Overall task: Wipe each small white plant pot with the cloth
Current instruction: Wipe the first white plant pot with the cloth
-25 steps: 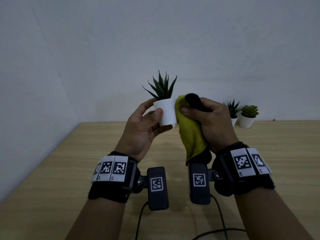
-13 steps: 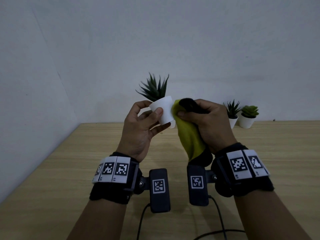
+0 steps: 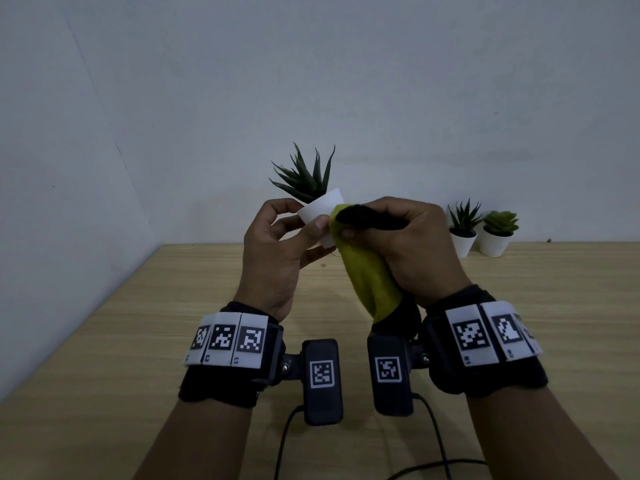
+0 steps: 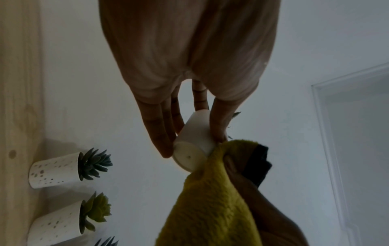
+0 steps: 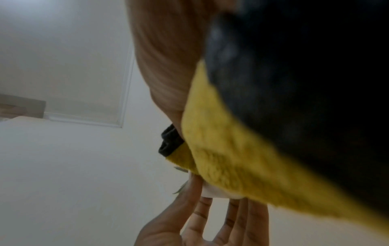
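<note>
Now, pot [image 3: 320, 216]: my left hand [image 3: 273, 251] fingers grip it, tilted.
Cloth [image 3: 369, 275]: my right hand [image 3: 412, 244] clutches it against pot.

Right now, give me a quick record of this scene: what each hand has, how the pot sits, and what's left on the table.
left hand: holds the white pot
pot attitude: tilted, off the table
right hand: grips the yellow cloth, pressed against the pot's side
waiting pots: two visible from the head view, by the wall
third waiting plant: partly visible in the left wrist view
</note>
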### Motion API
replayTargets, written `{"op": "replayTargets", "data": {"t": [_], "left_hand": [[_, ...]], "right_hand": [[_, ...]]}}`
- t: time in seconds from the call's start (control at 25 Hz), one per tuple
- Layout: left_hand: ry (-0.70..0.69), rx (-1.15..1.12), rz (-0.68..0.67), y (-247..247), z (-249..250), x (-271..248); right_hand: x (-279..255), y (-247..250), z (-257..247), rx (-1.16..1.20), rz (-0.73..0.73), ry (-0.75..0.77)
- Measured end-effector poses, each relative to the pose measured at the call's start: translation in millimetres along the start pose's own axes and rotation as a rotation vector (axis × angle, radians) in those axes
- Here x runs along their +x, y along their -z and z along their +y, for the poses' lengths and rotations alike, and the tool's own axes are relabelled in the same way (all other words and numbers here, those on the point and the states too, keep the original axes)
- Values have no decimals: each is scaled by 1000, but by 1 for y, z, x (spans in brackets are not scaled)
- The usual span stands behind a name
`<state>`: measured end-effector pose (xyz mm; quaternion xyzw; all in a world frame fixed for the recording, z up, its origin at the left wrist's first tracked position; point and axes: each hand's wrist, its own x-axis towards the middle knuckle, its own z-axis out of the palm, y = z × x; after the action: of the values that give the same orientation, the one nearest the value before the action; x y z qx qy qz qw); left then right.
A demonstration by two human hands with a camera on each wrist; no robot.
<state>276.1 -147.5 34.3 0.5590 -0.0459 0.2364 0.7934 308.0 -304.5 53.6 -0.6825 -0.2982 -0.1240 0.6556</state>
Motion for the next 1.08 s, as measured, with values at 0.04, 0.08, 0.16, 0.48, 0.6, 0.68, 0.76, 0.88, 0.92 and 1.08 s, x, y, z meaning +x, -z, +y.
{"op": "replayTargets", "data": {"t": [0.04, 0.08, 0.16, 0.48, 0.6, 0.68, 0.76, 0.88, 0.92, 1.08], "left_hand": [[5, -13, -10, 1, 1, 0], [16, -31, -28, 3, 1, 1], [52, -91, -86, 8, 2, 2], [88, 16, -102, 2, 0, 2], [126, -56, -135, 0, -5, 2], [146, -124, -141, 2, -4, 3], [161, -173, -131, 4, -4, 4], [165, -171, -102, 6, -4, 4], [154, -171, -97, 6, -5, 5], [130, -203, -76, 6, -8, 5]], "right_hand": [[1, 1, 1, 29, 30, -11], [2, 2, 3, 58, 61, -31], [2, 5, 7, 77, 89, -67], [1, 1, 2, 106, 40, -9], [2, 0, 7, 117, 127, -46], [3, 4, 9, 130, 113, -81], [2, 6, 7, 117, 36, -80], [1, 3, 6, 175, 79, -68], [2, 2, 7, 192, 113, -77], [2, 4, 8, 148, 76, -114]]}}
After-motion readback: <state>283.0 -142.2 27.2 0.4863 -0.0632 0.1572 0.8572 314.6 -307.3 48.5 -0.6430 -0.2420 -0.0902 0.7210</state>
